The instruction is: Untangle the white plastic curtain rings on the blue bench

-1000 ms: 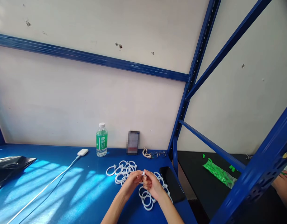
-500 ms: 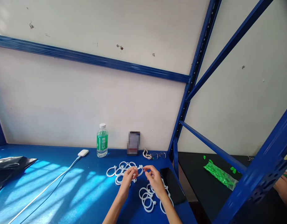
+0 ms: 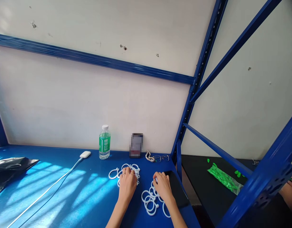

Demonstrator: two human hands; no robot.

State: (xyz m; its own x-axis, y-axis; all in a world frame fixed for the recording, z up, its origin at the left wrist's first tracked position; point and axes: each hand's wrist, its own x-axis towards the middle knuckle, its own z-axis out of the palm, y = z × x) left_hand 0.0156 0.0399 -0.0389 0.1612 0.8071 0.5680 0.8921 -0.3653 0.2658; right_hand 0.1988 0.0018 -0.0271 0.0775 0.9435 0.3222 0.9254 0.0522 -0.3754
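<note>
Two heaps of white plastic rings lie on the blue table. My left hand rests palm down on the left heap of rings, fingers stretched over it. My right hand lies palm down on the right heap of rings, its fingertips curled at the heap's far edge beside a black phone. Whether either hand grips a ring is hidden under the fingers.
A green-labelled water bottle, a white charger with cable, a small dark box and glasses stand by the wall. A black bag lies far left. Blue rack posts divide off a black table with a green bag; another person's hand shows there.
My hands were together holding a ring above the table. They have parted and dropped onto the heaps, the left onto the left heap, the right onto the right heap.
</note>
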